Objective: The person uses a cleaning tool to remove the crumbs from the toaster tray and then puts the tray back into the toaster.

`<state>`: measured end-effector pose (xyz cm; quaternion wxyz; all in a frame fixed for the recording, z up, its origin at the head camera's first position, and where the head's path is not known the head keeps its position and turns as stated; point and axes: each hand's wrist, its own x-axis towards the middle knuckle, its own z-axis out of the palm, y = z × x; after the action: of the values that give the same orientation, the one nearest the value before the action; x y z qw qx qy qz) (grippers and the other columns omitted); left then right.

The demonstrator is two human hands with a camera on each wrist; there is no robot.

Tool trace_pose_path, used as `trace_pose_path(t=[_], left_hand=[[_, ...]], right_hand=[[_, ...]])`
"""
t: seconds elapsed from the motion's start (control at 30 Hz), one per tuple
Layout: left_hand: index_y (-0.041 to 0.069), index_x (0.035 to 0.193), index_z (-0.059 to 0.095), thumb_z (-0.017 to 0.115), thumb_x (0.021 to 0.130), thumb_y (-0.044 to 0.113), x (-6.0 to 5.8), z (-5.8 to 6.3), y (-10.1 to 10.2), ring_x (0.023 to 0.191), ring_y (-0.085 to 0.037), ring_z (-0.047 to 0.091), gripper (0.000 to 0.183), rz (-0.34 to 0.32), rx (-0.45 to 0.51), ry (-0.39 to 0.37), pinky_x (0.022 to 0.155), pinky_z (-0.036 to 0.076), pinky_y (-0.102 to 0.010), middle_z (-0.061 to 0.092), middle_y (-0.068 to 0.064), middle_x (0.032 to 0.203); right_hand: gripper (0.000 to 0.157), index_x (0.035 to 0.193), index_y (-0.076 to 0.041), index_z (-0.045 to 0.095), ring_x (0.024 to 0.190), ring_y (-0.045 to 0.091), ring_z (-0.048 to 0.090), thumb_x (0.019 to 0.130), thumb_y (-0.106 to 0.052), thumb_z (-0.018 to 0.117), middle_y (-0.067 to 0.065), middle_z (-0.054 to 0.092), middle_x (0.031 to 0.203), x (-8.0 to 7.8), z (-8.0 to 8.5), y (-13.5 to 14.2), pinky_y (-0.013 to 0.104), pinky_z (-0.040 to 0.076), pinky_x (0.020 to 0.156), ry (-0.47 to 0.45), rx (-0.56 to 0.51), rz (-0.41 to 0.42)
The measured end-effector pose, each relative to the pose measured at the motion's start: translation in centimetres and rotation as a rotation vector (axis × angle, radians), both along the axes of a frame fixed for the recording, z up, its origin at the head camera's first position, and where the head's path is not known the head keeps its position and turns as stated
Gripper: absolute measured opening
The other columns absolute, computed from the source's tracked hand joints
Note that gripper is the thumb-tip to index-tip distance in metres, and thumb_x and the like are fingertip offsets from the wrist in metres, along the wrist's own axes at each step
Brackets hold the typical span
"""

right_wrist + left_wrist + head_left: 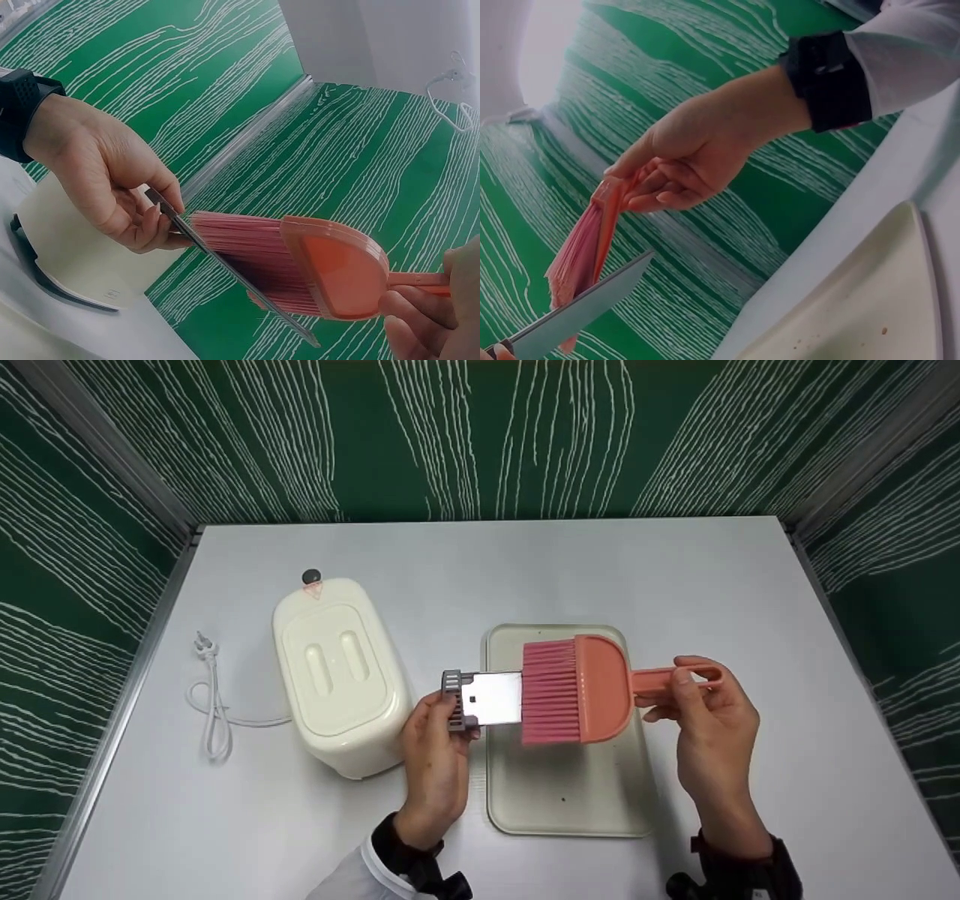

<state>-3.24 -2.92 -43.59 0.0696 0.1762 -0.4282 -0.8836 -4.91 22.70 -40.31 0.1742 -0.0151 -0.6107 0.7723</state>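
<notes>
My left hand (pixel 436 761) grips the grey plastic end of a flat metal crumb tray (pixel 491 697), thumb on top. By its orange handle my right hand (pixel 716 727) holds a small hand brush (pixel 604 690). The brush's pink bristles (pixel 551 692) lie across the metal and cover its far end in the head view. In the right wrist view the crumb tray (pixel 232 270) is seen edge-on, tilted, with bristles at both sides of it. Both are held above a beige rectangular tray (pixel 566 802), which has a few dark specks on it.
A cream toaster (pixel 337 667) with a lid on top stands left of my left hand. Its white cord and plug (pixel 214 697) lie bundled farther left. Green walls with white streaks rise behind the white table (pixel 697 585) and at its sides.
</notes>
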Motion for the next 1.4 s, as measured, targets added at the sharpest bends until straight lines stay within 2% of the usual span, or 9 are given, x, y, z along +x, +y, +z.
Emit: trace_pose_path(t=[0.27, 0.57, 0.87, 1.17, 1.4], left_hand=[[-0.009, 0.117, 0.056, 0.045, 0.106, 0.006, 0.0, 0.0, 0.0, 0.075, -0.017, 0.052, 0.022, 0.009, -0.001, -0.005, 0.065, 0.045, -0.026, 0.062, -0.013, 0.101], [-0.008, 0.115, 0.058, 0.047, 0.105, 0.007, 0.0, 0.0, 0.0, 0.075, -0.017, 0.052, 0.02, 0.015, -0.004, 0.0, 0.065, 0.045, -0.026, 0.064, -0.013, 0.102], [-0.007, 0.111, 0.056, 0.044, 0.107, 0.007, 0.1, 0.0, 0.0, 0.074, -0.018, 0.051, 0.019, 0.026, 0.001, 0.021, 0.065, 0.044, -0.026, 0.063, -0.013, 0.1], [-0.007, 0.111, 0.056, 0.044, 0.107, 0.007, 0.1, 0.0, 0.1, 0.074, -0.018, 0.051, 0.018, 0.041, 0.01, 0.013, 0.065, 0.045, -0.026, 0.062, -0.013, 0.098], [-0.008, 0.113, 0.055, 0.044, 0.107, 0.007, 0.1, 0.0, 0.1, 0.075, -0.018, 0.051, 0.02, 0.053, 0.011, 0.008, 0.066, 0.045, -0.026, 0.062, -0.014, 0.1]], right_hand=[[0.017, 0.117, 0.007, 0.063, 0.07, 0.022, 0.075, 0.103, -0.003, 0.065, 0.019, 0.076, 0.089, -0.3, 0.0, 0.7, 0.026, 0.058, 0.057, 0.013, 0.021, -0.035], [0.016, 0.115, 0.007, 0.064, 0.069, 0.022, 0.075, 0.102, -0.003, 0.065, 0.019, 0.076, 0.089, -0.5, 0.0, 1.6, 0.025, 0.058, 0.057, 0.033, 0.024, -0.073], [0.015, 0.115, 0.008, 0.064, 0.068, 0.022, 0.075, 0.101, 0.002, 0.065, 0.02, 0.076, 0.087, -0.7, 0.0, 2.4, 0.025, 0.058, 0.057, 0.088, -0.018, -0.09], [0.013, 0.113, 0.006, 0.066, 0.066, 0.021, 0.073, 0.101, 0.001, 0.065, 0.019, 0.075, 0.086, -0.9, 0.4, 3.0, 0.024, 0.059, 0.057, 0.075, -0.018, -0.146], [0.015, 0.112, 0.009, 0.065, 0.064, 0.023, 0.072, 0.1, 0.002, 0.067, 0.021, 0.074, 0.086, -1.0, 0.5, 3.5, 0.025, 0.059, 0.058, 0.084, -0.06, -0.165]])
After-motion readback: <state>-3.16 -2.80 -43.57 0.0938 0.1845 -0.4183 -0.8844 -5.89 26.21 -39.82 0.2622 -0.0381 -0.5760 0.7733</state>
